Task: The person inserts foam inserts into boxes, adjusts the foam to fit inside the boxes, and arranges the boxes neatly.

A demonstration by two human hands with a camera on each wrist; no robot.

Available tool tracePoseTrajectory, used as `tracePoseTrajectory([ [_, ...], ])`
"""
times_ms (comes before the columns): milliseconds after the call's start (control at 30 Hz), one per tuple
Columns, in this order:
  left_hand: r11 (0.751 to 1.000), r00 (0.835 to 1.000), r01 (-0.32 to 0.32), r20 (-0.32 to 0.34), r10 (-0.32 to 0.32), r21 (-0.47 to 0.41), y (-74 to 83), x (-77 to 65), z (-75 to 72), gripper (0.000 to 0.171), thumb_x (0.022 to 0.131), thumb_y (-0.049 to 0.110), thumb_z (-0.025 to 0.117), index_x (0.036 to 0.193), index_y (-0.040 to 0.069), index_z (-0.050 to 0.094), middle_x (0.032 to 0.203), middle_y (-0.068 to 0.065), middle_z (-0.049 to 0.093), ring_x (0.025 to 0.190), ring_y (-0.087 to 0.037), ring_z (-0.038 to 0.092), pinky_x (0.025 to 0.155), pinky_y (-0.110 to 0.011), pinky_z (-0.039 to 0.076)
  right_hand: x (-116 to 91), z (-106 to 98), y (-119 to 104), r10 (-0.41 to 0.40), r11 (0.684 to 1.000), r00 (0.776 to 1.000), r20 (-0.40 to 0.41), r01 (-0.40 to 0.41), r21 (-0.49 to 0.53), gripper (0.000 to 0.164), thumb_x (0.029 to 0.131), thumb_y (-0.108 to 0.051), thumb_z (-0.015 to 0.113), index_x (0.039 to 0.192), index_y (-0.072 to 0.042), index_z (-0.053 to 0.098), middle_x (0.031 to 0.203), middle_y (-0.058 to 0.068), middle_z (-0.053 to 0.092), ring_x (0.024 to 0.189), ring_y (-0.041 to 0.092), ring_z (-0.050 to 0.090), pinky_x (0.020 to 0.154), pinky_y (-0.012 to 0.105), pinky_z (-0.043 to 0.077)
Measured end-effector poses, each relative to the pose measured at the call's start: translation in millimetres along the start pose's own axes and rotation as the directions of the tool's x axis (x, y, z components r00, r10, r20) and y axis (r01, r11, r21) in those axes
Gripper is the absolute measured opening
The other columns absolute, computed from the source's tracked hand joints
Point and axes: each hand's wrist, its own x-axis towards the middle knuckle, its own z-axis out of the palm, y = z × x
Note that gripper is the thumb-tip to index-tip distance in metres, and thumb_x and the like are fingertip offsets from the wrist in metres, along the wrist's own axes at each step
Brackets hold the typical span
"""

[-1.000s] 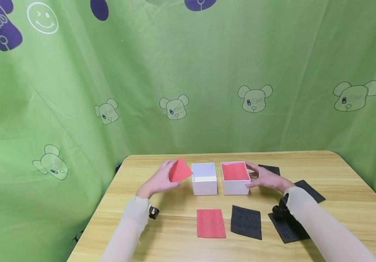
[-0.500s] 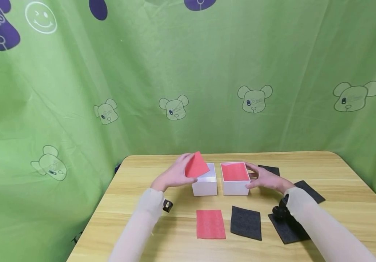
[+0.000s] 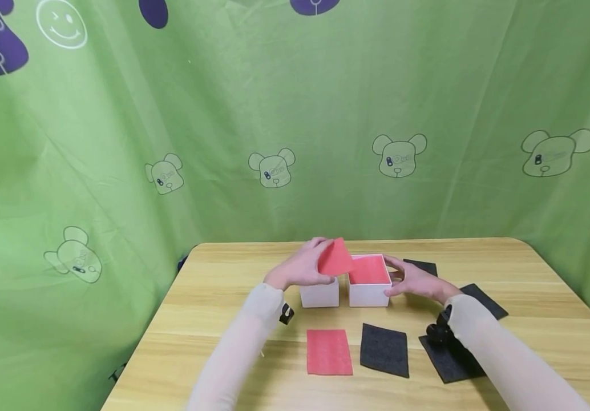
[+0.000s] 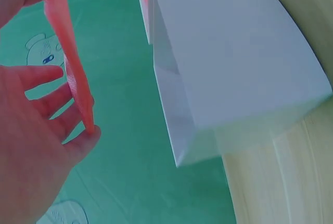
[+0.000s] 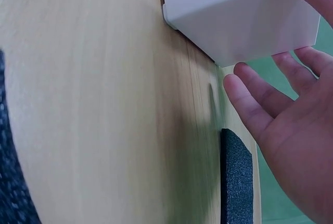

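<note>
My left hand (image 3: 302,267) pinches a red felt square (image 3: 337,258) between thumb and fingers. It holds the square above the left white box (image 3: 319,293), by the left rim of the right white box (image 3: 369,295). The left wrist view shows this red piece edge-on and slightly bowed, apart from the left box's rim. A red sheet (image 3: 370,270) lies inside the right box. My right hand (image 3: 415,281) grips that box at its right side, thumb at the front and fingers toward the back. The left box's inside is mostly hidden in the head view.
Another red square (image 3: 328,352) and a black square (image 3: 384,350) lie flat in front of the boxes. More black squares lie to the right, one (image 3: 454,359) partly under the right forearm, one (image 3: 485,301) beyond it. A green curtain (image 3: 326,200) hangs behind the wooden table (image 3: 197,319).
My left hand has carried the red felt square rightward, from left of the left box to beside the right box's rim. The right hand has stayed on the right box.
</note>
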Motion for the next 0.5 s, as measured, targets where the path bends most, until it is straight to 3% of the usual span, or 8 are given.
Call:
tracePoseTrajectory([
  [167, 0.999, 0.999, -0.018, 0.029, 0.016, 0.050, 8.7, 15.3, 9.6, 0.091, 0.075, 0.030, 0.077, 0.149, 0.011, 0.028, 0.147, -0.004, 0.032, 0.127, -0.018, 0.035, 0.100, -0.032, 0.038, 0, -1, 2, 0.001, 1.000, 1.000, 0.008, -0.001, -0.004, 0.103, 0.079, -0.013, 0.077, 0.151, -0.002, 0.004, 0.154, 0.025, 0.005, 0.132, 0.049, 0.027, 0.103, 0.055, 0.032],
  [500, 0.993, 0.996, -0.034, 0.091, 0.024, 0.111, 17.9, 39.3, 28.7, 0.088, 0.078, 0.034, 0.074, 0.150, 0.014, 0.028, 0.151, -0.002, 0.029, 0.138, -0.019, 0.025, 0.109, -0.035, 0.028, 1, -1, 2, 0.006, 1.000, 1.000, 0.005, -0.005, -0.017, 0.102, 0.079, -0.015, 0.077, 0.151, -0.004, 0.005, 0.154, 0.025, 0.005, 0.133, 0.048, 0.025, 0.103, 0.055, 0.032],
])
